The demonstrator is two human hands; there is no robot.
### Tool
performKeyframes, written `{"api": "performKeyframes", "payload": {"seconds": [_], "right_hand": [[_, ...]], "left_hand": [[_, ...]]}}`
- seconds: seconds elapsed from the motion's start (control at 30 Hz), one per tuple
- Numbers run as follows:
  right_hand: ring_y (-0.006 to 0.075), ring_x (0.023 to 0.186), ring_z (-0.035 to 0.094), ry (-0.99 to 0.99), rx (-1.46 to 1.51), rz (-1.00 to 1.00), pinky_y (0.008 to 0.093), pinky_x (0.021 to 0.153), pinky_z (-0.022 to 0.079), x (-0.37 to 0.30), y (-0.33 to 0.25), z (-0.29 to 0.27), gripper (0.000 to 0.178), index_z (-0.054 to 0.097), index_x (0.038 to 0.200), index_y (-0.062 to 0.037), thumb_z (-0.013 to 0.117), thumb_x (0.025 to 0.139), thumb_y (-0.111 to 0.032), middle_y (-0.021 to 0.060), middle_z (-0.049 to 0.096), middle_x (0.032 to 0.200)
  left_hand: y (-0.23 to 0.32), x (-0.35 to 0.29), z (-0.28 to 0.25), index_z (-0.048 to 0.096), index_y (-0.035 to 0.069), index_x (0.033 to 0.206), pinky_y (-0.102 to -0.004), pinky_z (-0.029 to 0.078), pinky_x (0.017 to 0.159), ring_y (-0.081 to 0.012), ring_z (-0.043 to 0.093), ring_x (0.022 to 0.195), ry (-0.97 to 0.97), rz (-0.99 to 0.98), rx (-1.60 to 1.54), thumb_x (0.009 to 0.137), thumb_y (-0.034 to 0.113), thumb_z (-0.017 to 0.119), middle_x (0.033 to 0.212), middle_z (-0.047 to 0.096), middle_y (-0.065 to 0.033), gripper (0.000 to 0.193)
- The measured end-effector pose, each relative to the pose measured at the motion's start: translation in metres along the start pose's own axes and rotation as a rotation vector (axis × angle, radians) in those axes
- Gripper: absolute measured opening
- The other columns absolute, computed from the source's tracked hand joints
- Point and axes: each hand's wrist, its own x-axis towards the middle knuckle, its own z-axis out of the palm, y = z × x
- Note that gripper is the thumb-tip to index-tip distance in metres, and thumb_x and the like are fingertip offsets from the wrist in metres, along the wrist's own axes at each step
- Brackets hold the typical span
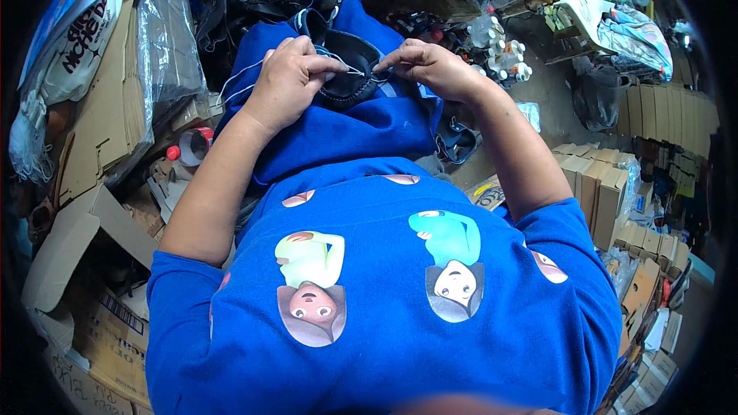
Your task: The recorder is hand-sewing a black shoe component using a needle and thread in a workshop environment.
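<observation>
A black shoe (348,97) with a gathered, stitched-looking edge rests on the blue cloth over my lap. My left hand (297,78) is closed in a pinch on a white thread (243,71), which trails off to the left and also runs to the shoe's edge. On the other side of the shoe, my right hand (430,66) has thumb and forefinger pressed together at that same edge, close to the thread. What those right fingertips hold is too small to make out. Part of the shoe's opening is hidden by my hands.
Flattened cardboard (108,107) and clear plastic (165,46) lean at the left, near a red-capped bottle (190,147). Several small white-capped bottles (503,58) stand beyond my right forearm. Stacked cardboard boxes (600,184) line the right side. A white chair (578,0) holds a cloth.
</observation>
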Motion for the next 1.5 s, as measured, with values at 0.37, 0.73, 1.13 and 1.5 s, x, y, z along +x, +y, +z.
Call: {"api": "performKeyframes", "payload": {"seconds": [0.37,0.73,1.13,1.5], "right_hand": [[0.0155,0.095,0.051,-0.06,0.054,-0.014,0.0273,0.089,0.04,0.004,0.006,-0.003,0.024,0.07,0.11,-0.0145,0.06,0.089,-0.011,0.0031,0.054,0.093],[0.0136,0.094,0.055,-0.175,0.218,0.035,0.0265,0.087,0.043,0.011,0.007,-0.008,0.03,0.068,0.114,-0.0096,0.062,0.085,-0.005,0.0034,0.062,0.098],[0.0061,0.081,0.059,-0.027,0.483,0.136,0.0211,0.075,0.048,0.007,0.005,0.011,0.031,0.066,0.114,-0.0049,0.069,0.084,-0.008,0.0015,0.068,0.091],[0.006,0.074,0.055,-0.058,0.067,0.139,0.0234,0.071,0.045,0.031,-0.02,-0.002,0.013,0.066,0.087,-0.0044,0.073,0.08,-0.012,-0.002,0.064,0.077]], "left_hand": [[-0.001,0.001,0.0,0.074,0.022,0.092,-0.0332,0.038,0.068,-0.0207,0.046,0.073,-0.031,0.015,0.004,0.075,0.004,0.067,0.071,0.045,-0.0024,0.026],[0.001,0.016,0.007,0.073,0.017,0.09,-0.0333,0.04,0.073,-0.0222,0.053,0.08,-0.133,-0.024,-0.117,0.076,0.009,0.068,0.076,0.057,-0.004,0.017],[0.023,0.003,0.008,0.069,0.005,0.1,-0.0278,0.049,0.072,-0.0154,0.061,0.072,-0.097,-0.321,-0.226,0.076,0.004,0.068,0.08,0.066,-0.008,0.024],[0.01,0.029,0.018,0.065,0.013,0.086,-0.04,0.036,0.084,-0.0191,0.063,0.084,-0.36,-0.39,-0.307,0.079,0.021,0.069,0.081,0.067,-0.0012,0.011]]}}
